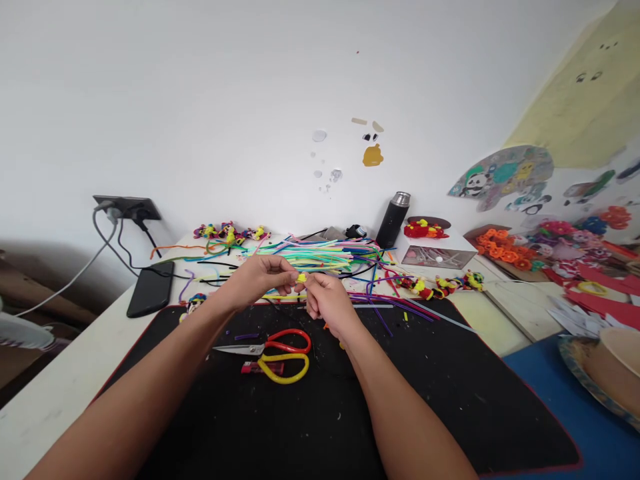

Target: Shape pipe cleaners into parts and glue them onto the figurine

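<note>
Between my two hands, over the far edge of the black mat, is a small yellow piece. My left hand pinches it from the left, its fingertips pressed together. From the right, the thumb and fingers of my right hand close on the same piece. Scissors with one red and one yellow handle lie below the hands, blades pointing left. A red lighter sits partly under them. Behind the hands spreads a pile of coloured pipe cleaners.
A black phone lies at the left. A black flask stands by a white box. Small colourful figures lie at the right, near orange fuzzy pieces and a bowl.
</note>
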Demonstrator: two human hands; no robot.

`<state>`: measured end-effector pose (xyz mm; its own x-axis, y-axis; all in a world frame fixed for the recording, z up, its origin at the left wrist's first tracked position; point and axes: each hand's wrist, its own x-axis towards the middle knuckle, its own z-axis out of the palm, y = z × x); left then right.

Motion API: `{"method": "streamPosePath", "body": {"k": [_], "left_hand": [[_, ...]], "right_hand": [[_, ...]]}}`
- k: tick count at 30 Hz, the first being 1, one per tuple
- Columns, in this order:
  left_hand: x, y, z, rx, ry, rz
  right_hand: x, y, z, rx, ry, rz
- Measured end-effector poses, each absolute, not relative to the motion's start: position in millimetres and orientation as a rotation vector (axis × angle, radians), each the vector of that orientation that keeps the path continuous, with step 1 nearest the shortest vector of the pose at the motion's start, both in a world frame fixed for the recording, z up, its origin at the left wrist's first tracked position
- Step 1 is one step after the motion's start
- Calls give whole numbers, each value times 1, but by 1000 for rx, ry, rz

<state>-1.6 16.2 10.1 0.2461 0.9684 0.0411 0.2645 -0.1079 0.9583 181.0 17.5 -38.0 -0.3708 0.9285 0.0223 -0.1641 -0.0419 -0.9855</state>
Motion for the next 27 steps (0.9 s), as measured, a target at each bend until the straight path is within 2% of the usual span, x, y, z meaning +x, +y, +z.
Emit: {"method": "streamPosePath", "body": {"k": [27], "left_hand": [[5,14,3,1706,1207,963]], "right_hand": [[178,17,-41,-931,-1335,1582]]}}
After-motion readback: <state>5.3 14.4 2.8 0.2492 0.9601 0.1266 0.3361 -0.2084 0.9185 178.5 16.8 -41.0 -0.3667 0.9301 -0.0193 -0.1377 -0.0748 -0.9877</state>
